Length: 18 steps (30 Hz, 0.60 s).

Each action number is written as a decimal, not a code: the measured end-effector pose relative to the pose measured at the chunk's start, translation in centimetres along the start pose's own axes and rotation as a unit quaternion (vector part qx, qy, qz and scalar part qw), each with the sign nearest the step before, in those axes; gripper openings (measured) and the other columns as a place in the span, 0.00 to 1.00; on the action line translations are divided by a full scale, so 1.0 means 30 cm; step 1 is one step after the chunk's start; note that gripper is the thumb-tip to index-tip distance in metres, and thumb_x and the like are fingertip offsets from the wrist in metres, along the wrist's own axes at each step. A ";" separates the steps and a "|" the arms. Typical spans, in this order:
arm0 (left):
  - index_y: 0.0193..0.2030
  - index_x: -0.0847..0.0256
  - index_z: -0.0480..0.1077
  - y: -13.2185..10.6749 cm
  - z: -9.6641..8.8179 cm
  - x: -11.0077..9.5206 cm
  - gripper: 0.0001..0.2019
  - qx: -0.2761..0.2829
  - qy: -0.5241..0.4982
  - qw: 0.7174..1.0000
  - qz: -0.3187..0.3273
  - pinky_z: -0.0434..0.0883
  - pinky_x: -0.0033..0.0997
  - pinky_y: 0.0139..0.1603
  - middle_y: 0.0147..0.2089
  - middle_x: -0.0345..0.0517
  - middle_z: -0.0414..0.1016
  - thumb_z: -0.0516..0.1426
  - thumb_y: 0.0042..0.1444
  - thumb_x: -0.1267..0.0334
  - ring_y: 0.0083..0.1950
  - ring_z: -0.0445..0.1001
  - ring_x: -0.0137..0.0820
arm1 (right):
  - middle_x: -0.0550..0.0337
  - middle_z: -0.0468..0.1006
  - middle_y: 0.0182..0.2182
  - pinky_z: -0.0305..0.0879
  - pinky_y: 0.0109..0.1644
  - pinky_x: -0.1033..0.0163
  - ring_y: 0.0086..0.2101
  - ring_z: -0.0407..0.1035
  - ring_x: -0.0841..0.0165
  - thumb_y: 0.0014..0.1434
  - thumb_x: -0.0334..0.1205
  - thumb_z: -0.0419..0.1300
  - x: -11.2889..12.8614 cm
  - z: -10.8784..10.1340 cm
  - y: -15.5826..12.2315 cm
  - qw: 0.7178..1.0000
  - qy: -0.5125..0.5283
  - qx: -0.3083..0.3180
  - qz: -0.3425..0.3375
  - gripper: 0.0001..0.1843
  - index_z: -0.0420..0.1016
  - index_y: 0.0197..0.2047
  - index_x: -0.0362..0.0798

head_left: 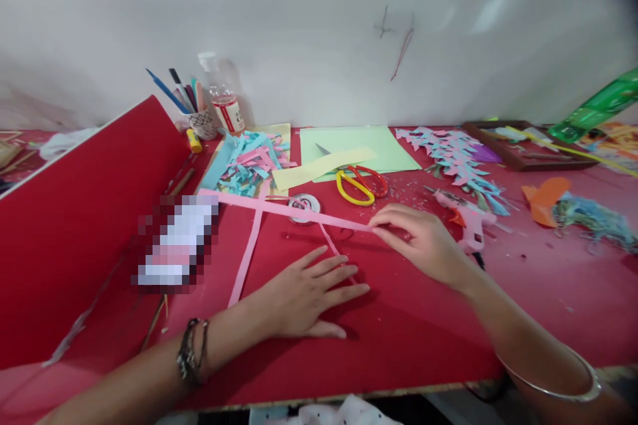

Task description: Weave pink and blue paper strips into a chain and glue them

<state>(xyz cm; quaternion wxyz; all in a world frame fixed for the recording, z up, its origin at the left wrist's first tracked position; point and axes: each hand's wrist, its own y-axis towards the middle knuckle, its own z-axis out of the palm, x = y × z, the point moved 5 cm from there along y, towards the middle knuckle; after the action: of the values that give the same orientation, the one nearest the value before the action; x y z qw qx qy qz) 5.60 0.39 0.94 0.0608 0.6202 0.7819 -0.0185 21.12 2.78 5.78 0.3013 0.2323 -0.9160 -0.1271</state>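
Between the thumb and fingers of my right hand (pixel 421 242) is the right end of a long pink paper strip (pixel 294 210), which stretches left above the red tabletop. My left hand (pixel 309 295) lies flat with fingers spread, holding nothing. Near its wrist, another pink strip (pixel 246 259) runs up under the long one. A thinner pink strip (pixel 331 242) reaches down to the left fingertips, where its end is partly hidden. Behind the long strip sit a roll of tape (pixel 304 207) and scissors (pixel 361 184) with yellow and red handles.
A pink glue gun (pixel 468 219) lies right of my right hand. Cut blue and pink paper pieces (pixel 252 159), green sheets (pixel 359 146) and a paper garland (pixel 456 163) are at the back. A red board (pixel 94 226) leans at left beside a blurred phone (pixel 177 242).
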 end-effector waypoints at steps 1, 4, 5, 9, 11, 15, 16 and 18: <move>0.58 0.56 0.53 0.004 0.000 0.011 0.26 0.003 0.011 1.000 -0.013 0.47 0.40 0.59 0.57 0.45 0.61 0.43 0.56 0.48 0.58 0.56 0.36 | 0.59 0.71 0.31 0.61 0.40 0.66 0.34 0.65 0.72 0.56 0.33 0.52 0.009 -0.006 -0.007 1.000 -0.008 -0.008 -0.010 0.04 0.67 0.33 0.47; 0.53 0.57 0.60 -0.014 0.000 0.079 0.18 0.020 0.054 0.995 -0.077 0.58 0.38 0.52 0.49 0.46 0.68 0.47 0.56 0.57 0.48 0.66 0.35 | 0.59 0.72 0.30 0.61 0.40 0.66 0.34 0.65 0.71 0.55 0.31 0.53 0.039 -0.022 -0.043 0.997 -0.030 -0.036 -0.060 0.04 0.67 0.33 0.47; 0.51 0.58 0.62 -0.031 -0.003 0.109 0.16 0.023 0.068 0.993 -0.095 0.60 0.38 0.50 0.48 0.47 0.68 0.47 0.57 0.59 0.47 0.66 0.36 | 0.59 0.72 0.30 0.61 0.40 0.65 0.34 0.65 0.71 0.55 0.31 0.53 0.048 -0.024 -0.060 0.995 -0.037 -0.043 -0.076 0.04 0.67 0.33 0.47; 0.50 0.59 0.63 -0.141 -0.019 0.243 0.14 0.027 0.106 0.982 -0.155 0.61 0.37 0.49 0.49 0.49 0.68 0.45 0.58 0.66 0.49 0.66 0.35 | 0.58 0.73 0.30 0.62 0.40 0.64 0.33 0.65 0.70 0.56 0.31 0.52 0.057 0.013 -0.138 0.991 -0.084 -0.002 -0.104 0.05 0.68 0.33 0.47; 0.51 0.61 0.62 -0.203 -0.039 0.302 0.15 0.022 0.114 0.974 -0.194 0.59 0.40 0.52 0.52 0.51 0.65 0.47 0.57 0.65 0.51 0.63 0.36 | 0.57 0.73 0.30 0.62 0.39 0.63 0.33 0.65 0.69 0.58 0.32 0.49 0.050 0.055 -0.173 0.987 -0.112 0.052 -0.103 0.08 0.68 0.32 0.47; 0.46 0.63 0.66 -0.278 -0.115 0.332 0.14 -0.011 0.050 0.965 -0.258 0.59 0.39 0.53 0.49 0.50 0.66 0.47 0.57 0.63 0.52 0.62 0.37 | 0.56 0.73 0.31 0.62 0.37 0.63 0.33 0.65 0.68 0.58 0.32 0.47 0.031 0.124 -0.214 0.980 -0.137 0.128 -0.073 0.11 0.69 0.33 0.46; 0.45 0.63 0.66 -0.278 -0.135 0.315 0.14 -0.020 0.015 0.964 -0.266 0.61 0.37 0.52 0.48 0.49 0.66 0.45 0.58 0.62 0.51 0.63 0.35 | 0.56 0.72 0.31 0.62 0.37 0.63 0.33 0.65 0.67 0.58 0.32 0.47 0.029 0.134 -0.216 0.979 -0.138 0.135 -0.061 0.10 0.70 0.35 0.46; 0.43 0.61 0.68 -0.252 -0.173 0.251 0.13 -0.064 -0.037 0.960 -0.271 0.64 0.34 0.48 0.45 0.48 0.67 0.46 0.57 0.60 0.46 0.65 0.34 | 0.55 0.72 0.33 0.61 0.37 0.63 0.33 0.65 0.67 0.57 0.33 0.49 0.035 0.151 -0.212 0.979 -0.138 0.142 -0.048 0.10 0.69 0.38 0.47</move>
<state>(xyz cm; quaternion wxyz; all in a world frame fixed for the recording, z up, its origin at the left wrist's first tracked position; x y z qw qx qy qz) -3.81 6.48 4.85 0.1216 0.3786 0.9175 -0.0070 19.83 -2.78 0.36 0.1292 0.2966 -0.9454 -0.0406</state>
